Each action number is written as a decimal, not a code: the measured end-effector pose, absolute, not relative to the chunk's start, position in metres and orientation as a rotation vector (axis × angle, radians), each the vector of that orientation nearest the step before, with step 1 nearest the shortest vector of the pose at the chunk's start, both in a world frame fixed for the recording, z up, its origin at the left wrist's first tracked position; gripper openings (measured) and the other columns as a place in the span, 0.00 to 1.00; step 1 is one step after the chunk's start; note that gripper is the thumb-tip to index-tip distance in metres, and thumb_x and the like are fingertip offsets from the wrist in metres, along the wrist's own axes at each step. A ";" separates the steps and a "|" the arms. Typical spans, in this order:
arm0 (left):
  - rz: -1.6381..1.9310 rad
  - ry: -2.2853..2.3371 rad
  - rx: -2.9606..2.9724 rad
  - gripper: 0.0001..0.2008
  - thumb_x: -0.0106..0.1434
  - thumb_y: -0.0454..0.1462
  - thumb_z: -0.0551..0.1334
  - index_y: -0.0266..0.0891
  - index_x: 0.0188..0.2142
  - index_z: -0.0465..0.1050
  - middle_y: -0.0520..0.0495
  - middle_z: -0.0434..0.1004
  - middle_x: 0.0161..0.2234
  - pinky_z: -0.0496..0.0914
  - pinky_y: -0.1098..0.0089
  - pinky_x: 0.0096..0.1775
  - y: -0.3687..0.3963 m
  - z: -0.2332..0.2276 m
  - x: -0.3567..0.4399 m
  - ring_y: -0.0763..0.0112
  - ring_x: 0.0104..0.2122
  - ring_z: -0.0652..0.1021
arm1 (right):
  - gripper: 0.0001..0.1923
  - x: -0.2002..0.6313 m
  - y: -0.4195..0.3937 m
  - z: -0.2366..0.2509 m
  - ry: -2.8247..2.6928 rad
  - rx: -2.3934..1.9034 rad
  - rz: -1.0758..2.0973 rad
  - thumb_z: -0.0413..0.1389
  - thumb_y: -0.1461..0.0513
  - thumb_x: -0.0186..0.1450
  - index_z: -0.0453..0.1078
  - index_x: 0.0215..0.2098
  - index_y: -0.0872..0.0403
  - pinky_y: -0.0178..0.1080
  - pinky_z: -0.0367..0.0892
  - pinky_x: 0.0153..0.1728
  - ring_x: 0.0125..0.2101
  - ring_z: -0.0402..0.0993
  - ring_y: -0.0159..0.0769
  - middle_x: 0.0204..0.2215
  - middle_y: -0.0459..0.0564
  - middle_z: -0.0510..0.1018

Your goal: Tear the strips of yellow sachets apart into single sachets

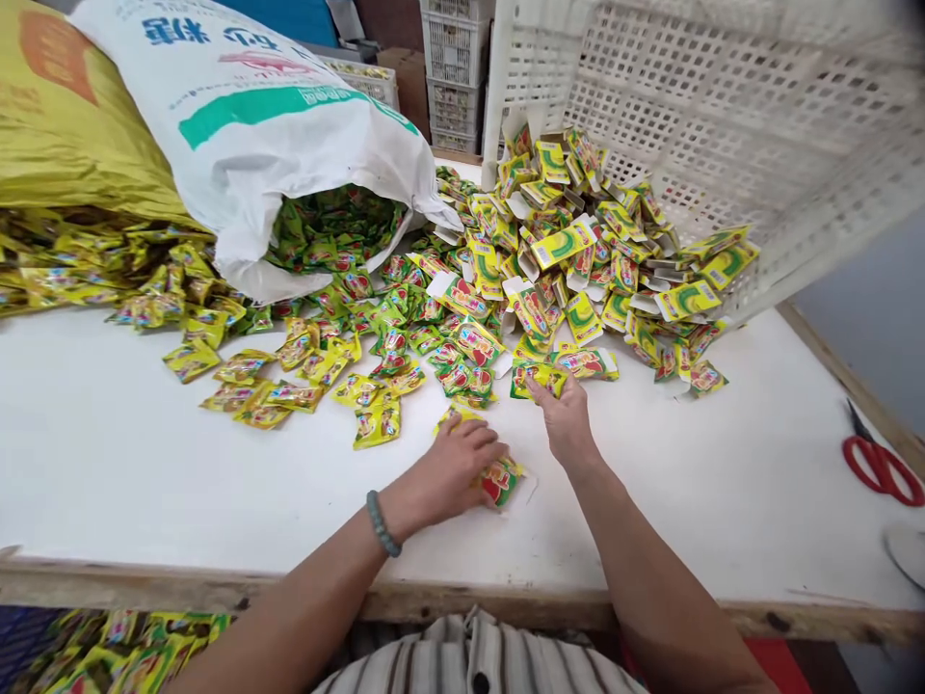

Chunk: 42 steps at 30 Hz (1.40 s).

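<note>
Close to the table's front, my left hand (457, 470), with a beaded bracelet at the wrist, is closed round a small printed candy box (500, 481). The box has an open flap facing right, and my fingers hide part of it. Up and to the right, my right hand (568, 416) pinches a yellow candy packet (547, 377) between thumb and fingers. Just beyond the fingers lies a green-and-red candy box (589, 362). Loose green packets (390, 349) and yellow packets (377, 422) lie left of and beyond my hands.
A white sack (289, 145) spills green packets at the back left, beside a yellow sack (72, 125). Many open boxes (564, 246) pour from a tipped white plastic crate (650, 96). Red-handled scissors (878, 467) lie at right. More packages (130, 655) sit below the wooden table edge (289, 588).
</note>
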<state>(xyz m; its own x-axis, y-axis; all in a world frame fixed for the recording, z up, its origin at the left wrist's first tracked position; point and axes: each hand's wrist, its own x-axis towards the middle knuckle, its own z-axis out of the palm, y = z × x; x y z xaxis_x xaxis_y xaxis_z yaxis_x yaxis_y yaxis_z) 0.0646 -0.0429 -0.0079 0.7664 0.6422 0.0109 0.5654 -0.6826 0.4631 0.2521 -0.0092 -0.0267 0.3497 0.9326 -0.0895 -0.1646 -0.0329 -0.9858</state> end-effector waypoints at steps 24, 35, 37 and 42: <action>0.826 1.093 1.179 0.19 0.52 0.49 0.70 0.37 0.33 0.72 0.50 0.77 0.30 0.67 0.74 0.30 -0.031 -0.003 0.053 0.72 0.28 0.75 | 0.14 0.264 -0.019 0.001 -1.380 -1.212 1.506 0.63 0.54 0.55 0.73 0.36 0.53 0.38 0.69 0.36 0.32 0.74 0.35 0.30 0.45 0.78; 0.779 0.973 0.988 0.24 0.49 0.44 0.73 0.38 0.44 0.73 0.46 0.80 0.40 0.72 0.70 0.38 -0.029 -0.014 0.057 0.66 0.36 0.79 | 0.11 0.246 -0.026 0.002 -1.601 -1.445 1.115 0.60 0.61 0.56 0.75 0.39 0.52 0.33 0.62 0.28 0.26 0.67 0.31 0.26 0.43 0.76; 0.794 0.984 0.931 0.24 0.48 0.44 0.74 0.37 0.43 0.74 0.46 0.81 0.39 0.72 0.70 0.37 -0.028 -0.013 0.057 0.66 0.35 0.79 | 0.13 0.248 -0.026 0.005 -1.594 -1.407 1.138 0.59 0.58 0.58 0.75 0.41 0.52 0.33 0.61 0.27 0.26 0.66 0.31 0.27 0.43 0.76; 0.832 0.996 0.874 0.25 0.44 0.43 0.75 0.36 0.41 0.77 0.45 0.82 0.37 0.74 0.67 0.37 -0.028 -0.012 0.058 0.64 0.34 0.80 | 0.09 0.247 -0.025 0.004 -1.578 -1.404 1.065 0.60 0.57 0.56 0.76 0.33 0.53 0.34 0.62 0.28 0.28 0.68 0.32 0.27 0.45 0.76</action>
<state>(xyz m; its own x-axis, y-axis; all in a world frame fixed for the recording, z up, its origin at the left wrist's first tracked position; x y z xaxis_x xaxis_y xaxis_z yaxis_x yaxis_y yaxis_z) 0.0584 -0.0281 -0.0121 0.3166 0.8851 -0.3411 -0.1782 0.4086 0.8951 0.2470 -0.0246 0.0036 -0.1099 0.9939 0.0095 0.3631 0.0491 -0.9304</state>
